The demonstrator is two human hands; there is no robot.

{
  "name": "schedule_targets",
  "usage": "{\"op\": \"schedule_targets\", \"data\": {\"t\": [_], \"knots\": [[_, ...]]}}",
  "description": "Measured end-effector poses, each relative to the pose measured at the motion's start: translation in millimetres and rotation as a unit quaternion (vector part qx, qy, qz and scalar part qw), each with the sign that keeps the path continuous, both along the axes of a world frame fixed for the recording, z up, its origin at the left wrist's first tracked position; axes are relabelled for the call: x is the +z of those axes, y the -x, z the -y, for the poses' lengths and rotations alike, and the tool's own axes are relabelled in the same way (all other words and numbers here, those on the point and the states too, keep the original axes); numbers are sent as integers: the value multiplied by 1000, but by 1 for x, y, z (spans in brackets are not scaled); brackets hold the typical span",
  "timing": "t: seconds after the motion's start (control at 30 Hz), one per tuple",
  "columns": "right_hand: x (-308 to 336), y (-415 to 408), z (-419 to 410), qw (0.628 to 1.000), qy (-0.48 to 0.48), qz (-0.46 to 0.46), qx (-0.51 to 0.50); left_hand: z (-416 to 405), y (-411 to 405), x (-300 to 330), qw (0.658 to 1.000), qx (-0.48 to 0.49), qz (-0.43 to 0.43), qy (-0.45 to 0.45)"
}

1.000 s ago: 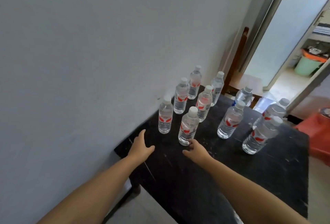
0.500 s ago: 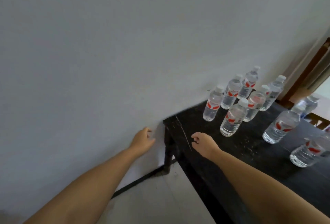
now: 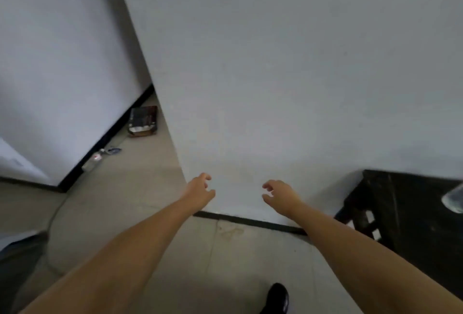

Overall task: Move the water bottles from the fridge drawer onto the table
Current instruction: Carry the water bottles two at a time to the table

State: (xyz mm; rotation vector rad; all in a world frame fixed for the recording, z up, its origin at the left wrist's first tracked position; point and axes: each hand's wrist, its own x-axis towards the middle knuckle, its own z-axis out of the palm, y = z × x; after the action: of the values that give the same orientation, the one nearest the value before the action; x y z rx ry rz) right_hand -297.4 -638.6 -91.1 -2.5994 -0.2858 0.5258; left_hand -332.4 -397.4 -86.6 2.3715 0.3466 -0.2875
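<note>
Left hand (image 3: 199, 188) loosely curled, holding nothing | right hand (image 3: 280, 194) likewise, empty | table (image 3: 406, 203) off to my right

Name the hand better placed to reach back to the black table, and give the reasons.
Right. The right hand hangs empty nearer the black table at the view's right edge; the left hand, also empty, is farther.

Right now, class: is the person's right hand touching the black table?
Apart. The head view shows the right hand in mid-air before the white wall, with bare wall between it and the table.
</note>
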Motion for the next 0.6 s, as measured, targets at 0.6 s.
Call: {"op": "schedule_targets", "data": {"t": [0.6], "knots": [[21,55,-273,866,-24,-9,499,-98,221,16,854,520,9,4]]}}
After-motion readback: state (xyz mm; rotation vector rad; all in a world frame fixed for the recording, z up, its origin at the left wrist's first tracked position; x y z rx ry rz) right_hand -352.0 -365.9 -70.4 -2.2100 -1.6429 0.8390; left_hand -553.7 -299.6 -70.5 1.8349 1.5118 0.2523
